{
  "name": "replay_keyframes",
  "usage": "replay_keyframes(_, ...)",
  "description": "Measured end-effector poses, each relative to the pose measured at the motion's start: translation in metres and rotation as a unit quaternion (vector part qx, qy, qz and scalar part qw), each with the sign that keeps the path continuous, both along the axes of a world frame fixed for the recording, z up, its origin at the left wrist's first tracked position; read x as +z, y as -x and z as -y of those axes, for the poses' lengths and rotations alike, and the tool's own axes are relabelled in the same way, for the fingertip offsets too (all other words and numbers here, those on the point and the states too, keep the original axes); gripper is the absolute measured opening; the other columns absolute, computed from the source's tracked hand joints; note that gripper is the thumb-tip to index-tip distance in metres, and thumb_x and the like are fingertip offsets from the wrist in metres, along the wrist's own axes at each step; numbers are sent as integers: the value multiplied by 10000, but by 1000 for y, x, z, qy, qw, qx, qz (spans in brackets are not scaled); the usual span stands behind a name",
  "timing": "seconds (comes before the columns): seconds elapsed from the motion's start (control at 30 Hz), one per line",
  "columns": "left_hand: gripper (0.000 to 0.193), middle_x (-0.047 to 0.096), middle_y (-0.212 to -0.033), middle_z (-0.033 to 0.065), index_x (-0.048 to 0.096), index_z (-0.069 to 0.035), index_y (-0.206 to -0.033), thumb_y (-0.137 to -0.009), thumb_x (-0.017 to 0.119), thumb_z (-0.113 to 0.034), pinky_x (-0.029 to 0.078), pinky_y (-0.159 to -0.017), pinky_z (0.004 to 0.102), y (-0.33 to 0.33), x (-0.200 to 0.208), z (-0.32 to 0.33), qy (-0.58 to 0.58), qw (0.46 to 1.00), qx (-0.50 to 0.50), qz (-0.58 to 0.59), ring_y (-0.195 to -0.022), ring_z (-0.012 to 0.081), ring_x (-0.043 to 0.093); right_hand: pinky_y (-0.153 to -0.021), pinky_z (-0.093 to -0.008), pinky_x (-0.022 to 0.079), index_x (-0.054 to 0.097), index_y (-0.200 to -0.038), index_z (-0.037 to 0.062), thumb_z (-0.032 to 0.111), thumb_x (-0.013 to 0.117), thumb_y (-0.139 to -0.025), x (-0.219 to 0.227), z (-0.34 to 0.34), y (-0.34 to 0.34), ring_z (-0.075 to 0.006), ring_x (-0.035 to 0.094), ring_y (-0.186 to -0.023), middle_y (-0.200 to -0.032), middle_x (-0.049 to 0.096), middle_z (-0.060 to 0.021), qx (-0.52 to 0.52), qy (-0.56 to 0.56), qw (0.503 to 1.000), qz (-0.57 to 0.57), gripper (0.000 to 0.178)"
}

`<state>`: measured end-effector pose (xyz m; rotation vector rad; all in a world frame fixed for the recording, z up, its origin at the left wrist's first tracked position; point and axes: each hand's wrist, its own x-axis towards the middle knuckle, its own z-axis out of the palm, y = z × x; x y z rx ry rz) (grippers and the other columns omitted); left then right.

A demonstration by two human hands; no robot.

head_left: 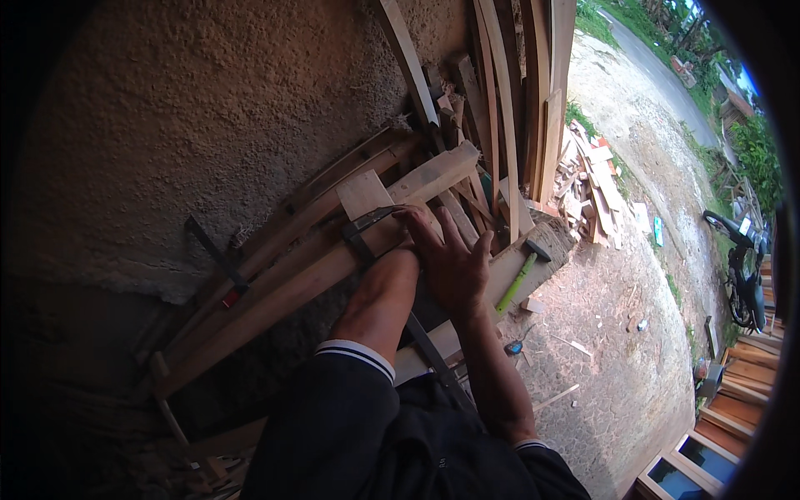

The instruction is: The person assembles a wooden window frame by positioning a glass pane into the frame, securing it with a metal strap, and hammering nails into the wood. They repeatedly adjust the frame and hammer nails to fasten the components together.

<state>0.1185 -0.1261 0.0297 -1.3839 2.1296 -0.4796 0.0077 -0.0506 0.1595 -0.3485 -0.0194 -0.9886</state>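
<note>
My right hand (457, 265) is spread, fingers fanned apart, over the end of a black metal bar clamp (375, 218). My left hand (414, 223) is beside it at the same spot, largely covered by the right; I cannot tell how far its fingers are closed, or on what. The clamp's upper arm lies across a long, pale brown wooden beam (310, 273), just beside a pale rectangular wooden block (364, 193) that sits on top. A dark flat metal bar (435, 354) slants down past my left forearm, in line with the clamp.

To my left, a second dark clamp with a red part (231, 293) stands at the edge of the stacked timber, near a rough brown plastered wall (208, 108). On my right, a hammer with a lime-green handle (515, 287) rests on a thick, weathered plank (537, 265). A small blue-and-black object (513, 347) lies near my right forearm, too small to make out.

Ahead, long narrow wooden boards (542, 92) stand upright together, with a heap of pale wood offcuts (593, 187) on the ground beyond them. A dark motorcycle (744, 275) is well off to my right, and wooden frames with dark glassy panels (696, 462) lie at lower right.
</note>
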Motion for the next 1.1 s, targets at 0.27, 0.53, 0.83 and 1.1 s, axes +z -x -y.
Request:
replay_keyframes(0.27, 410, 625, -1197, 255, 632, 32, -1264, -932, 578, -203, 579, -730, 603, -21, 60, -19, -99, 989, -16, -109, -1069, 437, 646, -1224, -526, 196, 19, -1621, 227, 793, 338, -917, -4, -12, 20, -429, 284, -1476, -1595, 279, -276, -47, -130, 986, 93, 958)
replay_keyframes(0.53, 425, 615, -1228, 245, 628, 16, -1280, -950, 568, -244, 570, -743, 603, -13, 87, -33, -148, 986, -32, -72, -1090, 420, 638, -1223, -499, 226, -57, -1615, 222, 789, 311, -927, -7, -32, 28, -423, 350, -1441, -1551, 332, -300, -64, -109, 987, 95, 964)
replay_keyframes(0.83, 470, 586, -1293, 239, 620, 0, -1308, -978, 531, -323, 550, -761, 632, 42, 69, -30, -146, 987, -32, 66, -1126, 414, 619, -856, -307, 508, 701, -1205, 37, 91, 660, -963, -13, -88, 29, -212, 654, -986, -1058, 673, -114, -322, 236, 743, -537, 252)
replay_keyframes(1.1, 479, 541, -1359, 254, 610, 7, -1320, -979, 515, -315, 540, -769, 658, 60, 46, -34, -167, 984, -53, 28, -1173, 444, 587, -777, -347, 541, 691, -1056, 56, 170, 667, -954, -1, -93, 44, -247, 701, -900, -997, 687, -114, -331, 333, 631, -617, 154)
